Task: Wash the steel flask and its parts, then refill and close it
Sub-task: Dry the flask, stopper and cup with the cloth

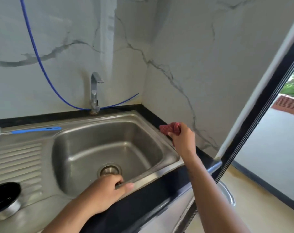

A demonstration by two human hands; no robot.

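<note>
A steel sink [161, 137] fills the middle of the view, its basin bare down to the drain [109, 169]. My left hand [104, 190] grips the sink's front rim, fingers curled inside the basin and thumb lying along the edge. My right hand [182, 138] holds a bunched red cloth [169, 128] over the black counter strip at the sink's right rim. A round steel vessel [5, 200] with a dark inside stands on the drainboard at the lower left. A bottle brush [35, 130] with a blue handle lies along the back of the drainboard. No flask body is in view.
A steel tap [95, 91] stands behind the basin, no water running. A blue hose [42, 68] loops down the marble wall behind it. A window frame [253, 132] rises on the right, and a round steel rim [229, 194] shows below the counter edge.
</note>
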